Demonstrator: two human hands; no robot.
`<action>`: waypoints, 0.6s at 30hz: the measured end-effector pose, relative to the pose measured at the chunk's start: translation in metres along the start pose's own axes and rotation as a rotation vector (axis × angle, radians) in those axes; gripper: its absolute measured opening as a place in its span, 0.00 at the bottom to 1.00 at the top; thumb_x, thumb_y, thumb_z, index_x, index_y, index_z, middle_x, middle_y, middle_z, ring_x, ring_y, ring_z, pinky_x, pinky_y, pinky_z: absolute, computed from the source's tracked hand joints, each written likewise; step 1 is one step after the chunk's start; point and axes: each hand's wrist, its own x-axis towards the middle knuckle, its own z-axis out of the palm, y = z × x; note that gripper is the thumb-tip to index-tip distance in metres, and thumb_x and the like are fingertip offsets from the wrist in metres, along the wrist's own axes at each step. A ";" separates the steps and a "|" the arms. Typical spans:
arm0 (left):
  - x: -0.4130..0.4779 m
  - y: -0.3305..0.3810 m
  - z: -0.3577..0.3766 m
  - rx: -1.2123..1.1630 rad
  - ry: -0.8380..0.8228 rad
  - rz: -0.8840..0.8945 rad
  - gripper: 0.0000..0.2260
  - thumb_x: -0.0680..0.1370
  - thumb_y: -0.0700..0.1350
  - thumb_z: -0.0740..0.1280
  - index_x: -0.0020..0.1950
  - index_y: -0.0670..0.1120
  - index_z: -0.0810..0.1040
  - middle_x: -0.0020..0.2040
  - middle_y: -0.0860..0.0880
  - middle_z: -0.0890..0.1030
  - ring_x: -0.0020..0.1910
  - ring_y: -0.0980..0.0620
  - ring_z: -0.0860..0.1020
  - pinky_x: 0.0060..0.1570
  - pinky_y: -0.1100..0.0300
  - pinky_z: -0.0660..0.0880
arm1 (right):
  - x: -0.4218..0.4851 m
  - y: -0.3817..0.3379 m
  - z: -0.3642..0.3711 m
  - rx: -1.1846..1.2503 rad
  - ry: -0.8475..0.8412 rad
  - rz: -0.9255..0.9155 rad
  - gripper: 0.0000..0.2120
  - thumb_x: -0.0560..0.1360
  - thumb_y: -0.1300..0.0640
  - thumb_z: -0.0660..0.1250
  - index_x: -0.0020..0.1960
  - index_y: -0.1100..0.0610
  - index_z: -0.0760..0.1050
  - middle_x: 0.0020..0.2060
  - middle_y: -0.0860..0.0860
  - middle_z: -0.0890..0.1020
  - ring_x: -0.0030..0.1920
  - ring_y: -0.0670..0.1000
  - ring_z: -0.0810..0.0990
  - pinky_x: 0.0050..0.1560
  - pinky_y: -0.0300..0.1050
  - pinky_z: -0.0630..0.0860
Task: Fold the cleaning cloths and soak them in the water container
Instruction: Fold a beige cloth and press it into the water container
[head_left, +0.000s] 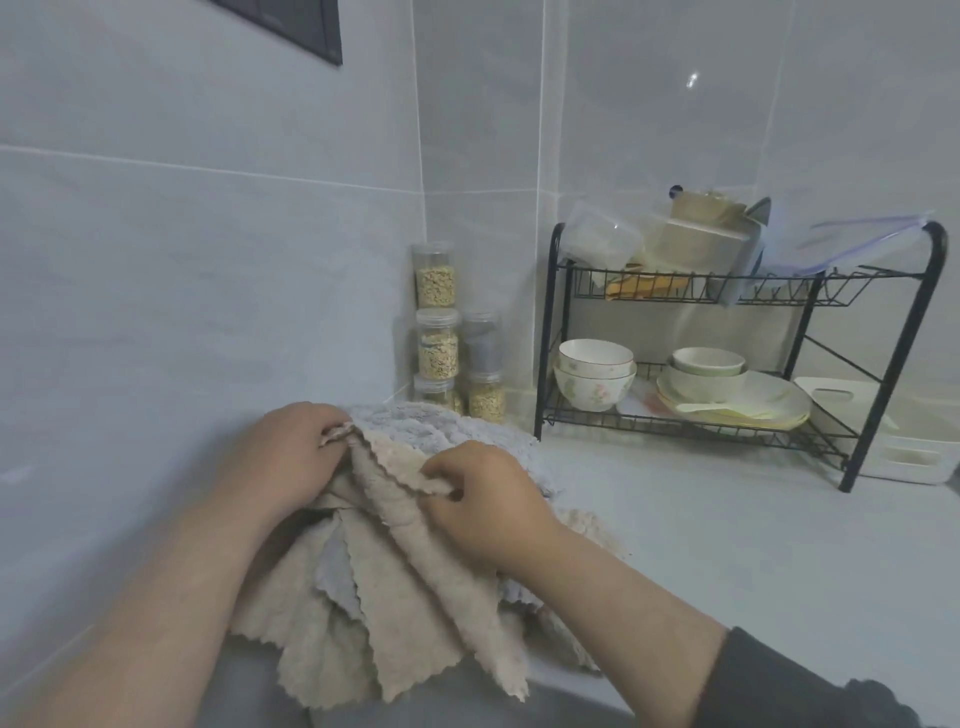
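Pale grey tiles cover the wall (156, 260), and it meets a light grey desk (727, 545) in a corner. Low in the view, at about 6 o'clock, a heap of fluffy cloths (415, 426) lies on the desk. Some are beige and some are pale blue-grey, and they have wavy edges. Both hands are on the heap. The left hand (291, 457) is at 9 o'clock of the heap, and its grip is closed on the top corner of a beige cloth (410, 561). The right hand (483, 499) is at 3 o'clock of the heap, and its grip pinches the top edge of the same cloth. The edge runs from one hand to the other, and the rest of the cloth hangs down toward 6 o'clock over more cloths. A dark sleeve (779, 686) is pushed up on the right arm. At 12 o'clock from the hands, a stack of clear jars (439, 343) full of grains stands in the corner, just behind the heap. At 3 o'clock in the view stands a black wire rack (883, 364) with two shelves. Two bowls (595, 379), one inside the other, sit on the low shelf, and a pile of plates (769, 400) sits beside them with more bowls on top. A clear plastic box (602, 234) leans on the top shelf with other kitchen things that are too blurry to name.
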 end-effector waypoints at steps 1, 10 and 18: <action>0.000 -0.001 -0.001 -0.070 0.001 -0.022 0.06 0.73 0.41 0.68 0.48 0.49 0.81 0.45 0.50 0.77 0.48 0.47 0.75 0.43 0.57 0.67 | 0.001 0.001 -0.002 0.071 0.034 0.040 0.10 0.74 0.55 0.67 0.54 0.53 0.81 0.47 0.46 0.80 0.49 0.47 0.76 0.49 0.39 0.72; -0.004 -0.006 -0.011 -0.660 0.217 -0.150 0.15 0.68 0.29 0.71 0.36 0.50 0.79 0.34 0.53 0.81 0.33 0.60 0.77 0.32 0.75 0.69 | 0.007 0.011 -0.058 0.643 0.415 0.249 0.09 0.71 0.64 0.70 0.41 0.51 0.82 0.31 0.45 0.82 0.29 0.38 0.75 0.32 0.32 0.72; 0.016 0.057 -0.047 -1.168 0.464 -0.112 0.14 0.64 0.33 0.76 0.36 0.50 0.77 0.29 0.55 0.78 0.26 0.60 0.73 0.29 0.68 0.72 | 0.002 0.009 -0.153 0.762 0.746 0.182 0.08 0.70 0.65 0.73 0.38 0.53 0.79 0.32 0.47 0.81 0.33 0.43 0.76 0.36 0.35 0.74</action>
